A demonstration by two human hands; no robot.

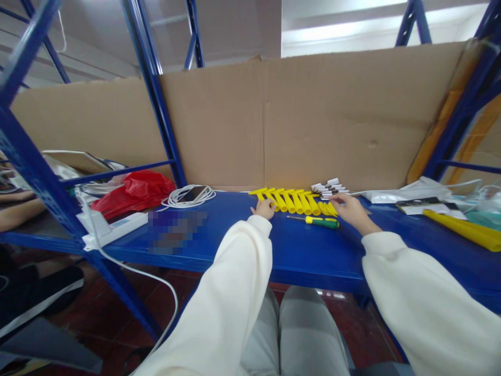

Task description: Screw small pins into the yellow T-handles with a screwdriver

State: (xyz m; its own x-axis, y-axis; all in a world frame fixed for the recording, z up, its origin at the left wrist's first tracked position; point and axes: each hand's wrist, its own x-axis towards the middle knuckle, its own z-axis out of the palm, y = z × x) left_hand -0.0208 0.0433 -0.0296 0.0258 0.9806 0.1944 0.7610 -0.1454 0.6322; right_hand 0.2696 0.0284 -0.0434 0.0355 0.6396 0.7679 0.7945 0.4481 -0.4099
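Note:
On the blue shelf top lies a row of yellow T-shaped plastic pieces (pixel 295 201), each with a tubular stem. My left hand (pixel 264 209) rests against the left end of this row, its fingers apart and touching the leftmost pieces. Several smaller yellow parts (pixel 327 209) continue the row on the right. Beside them is my right hand (pixel 350 210), with finger and thumb apart at the row's right end. A screwdriver (pixel 323 222) with a yellow and green handle lies in front of the row. Behind the small parts sits a bunch of white and black pieces (pixel 329 188).
Leftward are a coiled white cable (pixel 203 196) around a phone, a white power strip (pixel 125 227) and a red plastic bag (pixel 135 193). A yellow bag (pixel 462 230) lies at right. Cardboard (pixel 332 120) walls the back. Another person's arm (pixel 21 214) shows far left.

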